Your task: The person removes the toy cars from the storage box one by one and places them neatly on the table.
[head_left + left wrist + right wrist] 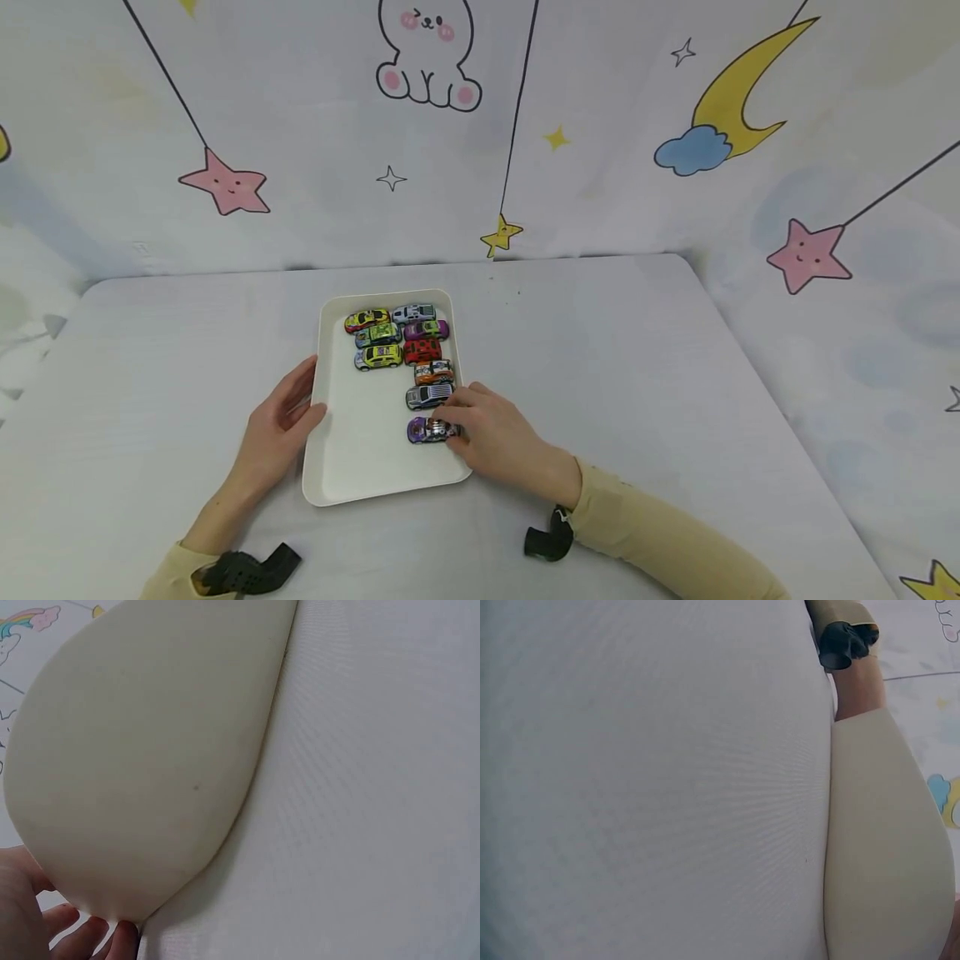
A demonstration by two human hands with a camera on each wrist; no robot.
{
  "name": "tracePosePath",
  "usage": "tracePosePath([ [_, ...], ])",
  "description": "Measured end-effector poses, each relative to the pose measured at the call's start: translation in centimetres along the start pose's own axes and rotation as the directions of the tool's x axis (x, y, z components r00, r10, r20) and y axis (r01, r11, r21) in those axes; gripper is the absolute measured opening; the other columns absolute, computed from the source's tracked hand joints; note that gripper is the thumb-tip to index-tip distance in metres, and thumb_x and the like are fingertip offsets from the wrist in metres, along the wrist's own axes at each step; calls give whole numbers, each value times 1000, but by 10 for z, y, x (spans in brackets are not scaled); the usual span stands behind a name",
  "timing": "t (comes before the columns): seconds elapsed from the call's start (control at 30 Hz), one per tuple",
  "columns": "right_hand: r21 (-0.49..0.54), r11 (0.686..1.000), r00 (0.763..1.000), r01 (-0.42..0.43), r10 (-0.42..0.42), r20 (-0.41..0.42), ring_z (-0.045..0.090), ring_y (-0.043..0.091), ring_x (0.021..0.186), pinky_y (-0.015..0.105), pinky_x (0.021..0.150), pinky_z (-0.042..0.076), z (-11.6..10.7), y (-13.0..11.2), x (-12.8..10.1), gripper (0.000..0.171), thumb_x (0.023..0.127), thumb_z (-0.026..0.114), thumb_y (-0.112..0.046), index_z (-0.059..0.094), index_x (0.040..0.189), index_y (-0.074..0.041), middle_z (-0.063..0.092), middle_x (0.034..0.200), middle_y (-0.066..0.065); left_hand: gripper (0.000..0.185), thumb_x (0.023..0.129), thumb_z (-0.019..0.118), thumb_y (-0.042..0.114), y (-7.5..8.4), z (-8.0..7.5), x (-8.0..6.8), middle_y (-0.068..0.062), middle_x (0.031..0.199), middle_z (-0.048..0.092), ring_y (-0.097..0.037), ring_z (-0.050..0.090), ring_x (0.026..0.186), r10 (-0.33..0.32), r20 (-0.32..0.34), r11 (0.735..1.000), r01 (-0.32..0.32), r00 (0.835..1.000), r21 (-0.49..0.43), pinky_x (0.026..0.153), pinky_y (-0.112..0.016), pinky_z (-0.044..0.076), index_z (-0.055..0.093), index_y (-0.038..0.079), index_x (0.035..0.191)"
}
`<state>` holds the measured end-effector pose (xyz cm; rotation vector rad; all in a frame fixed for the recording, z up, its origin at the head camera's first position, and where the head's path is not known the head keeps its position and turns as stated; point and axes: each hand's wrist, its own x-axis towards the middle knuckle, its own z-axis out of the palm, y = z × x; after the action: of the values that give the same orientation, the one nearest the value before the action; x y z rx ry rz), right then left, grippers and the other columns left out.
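A white tray (360,467) lies on the table with several small toy cars in it. My left hand (281,421) holds the tray's left side, thumb at the rim; in the left wrist view its fingers (90,934) touch the tray's outer wall. Over the tray's right rim reaches my right hand (498,437), its thumb and fingers pinching a purple toy car (426,430). Just above that car sits a silver-grey toy car (427,396), close to the right fingers. In the right wrist view the tray's outer wall (885,840) hides the cars.
Further up the tray are an orange-white car (433,372), a red car (422,351), a purple-green car (426,330) and a pale car (414,313). Left of them stand a red-yellow car (367,320), a green car (378,335) and a yellow car (378,357). A white cloth covers the table (600,358).
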<state>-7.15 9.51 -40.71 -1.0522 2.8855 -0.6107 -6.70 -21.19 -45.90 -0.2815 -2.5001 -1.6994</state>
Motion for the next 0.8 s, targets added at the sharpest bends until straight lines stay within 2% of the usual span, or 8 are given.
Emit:
tracePosePath([
  [0.43,19,1000,1000,22,-21,-13,57,14,92,25,74,53,0,1,0,32,81,81,-11,76,112,-18,71,104,-1,62,98,60,3,1,0,0,-24,153,41,11,44,129,-5,4,1000,5,1000,3,99,-3,41,35,6,154],
  [0.8,-19,999,999,49,-49,-6,58,14,96,26,80,53,1,2,-1,31,88,77,-18,74,118,-18,70,110,-2,63,98,61,6,3,0,-1,-23,153,42,10,44,129,-14,5,999,13,1000,47,97,-2,39,34,8,155],
])
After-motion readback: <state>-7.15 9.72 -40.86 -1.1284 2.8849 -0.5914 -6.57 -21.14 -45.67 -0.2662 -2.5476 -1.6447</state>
